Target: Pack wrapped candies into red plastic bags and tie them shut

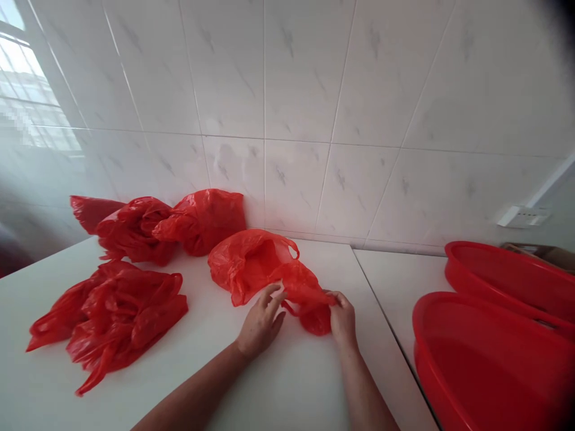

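A crumpled red plastic bag lies on the white table in front of me. My left hand rests on the table with its fingers stretched toward the bag's near edge, touching it. My right hand is closed on the bag's lower right end, pinching the plastic. Both forearms reach in from the bottom of the view.
Several other red plastic bags lie to the left: a flattened pile near the front and bunched ones against the tiled wall. Two red plastic basins stand at the right on a neighbouring table. A wall socket is at the right.
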